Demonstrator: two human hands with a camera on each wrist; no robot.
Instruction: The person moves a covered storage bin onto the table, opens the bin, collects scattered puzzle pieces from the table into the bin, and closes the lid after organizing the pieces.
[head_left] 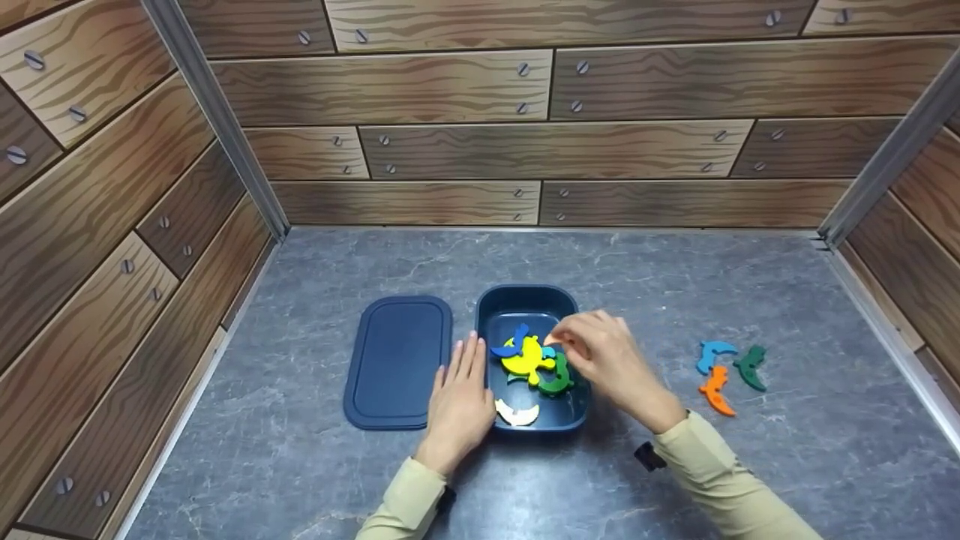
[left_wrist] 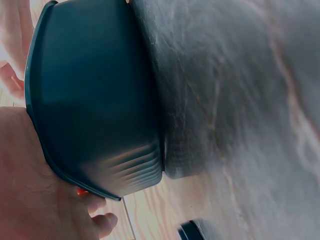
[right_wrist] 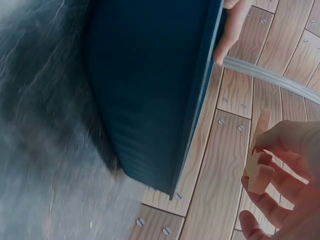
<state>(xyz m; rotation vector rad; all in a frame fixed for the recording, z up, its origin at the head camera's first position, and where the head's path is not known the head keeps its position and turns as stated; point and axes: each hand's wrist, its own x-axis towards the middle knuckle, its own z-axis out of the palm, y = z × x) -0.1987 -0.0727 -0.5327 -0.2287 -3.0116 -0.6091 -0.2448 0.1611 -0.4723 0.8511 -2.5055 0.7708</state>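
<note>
A dark blue lunch box (head_left: 536,296) stands uncovered, with several colourful animal-shaped toy pieces inside: a large yellow piece (head_left: 523,360), a dark blue one (head_left: 516,343), a green one (head_left: 559,379) and a cream crescent-shaped one (head_left: 517,414). My left hand (head_left: 461,401) lies along the box's left rim with its fingers straight. Above the right side of the box, my right hand (head_left: 606,360) pinches a pale orange toy piece (right_wrist: 259,162) between thumb and fingers. That piece is mostly hidden by the hand in the head view.
A dark blue lid (head_left: 399,360) lies flat left of the box. On the table to the right are a light blue piece (head_left: 712,355), a dark green piece (head_left: 751,367) and an orange piece (head_left: 718,390). Wood-patterned walls (head_left: 450,150) enclose the back and sides.
</note>
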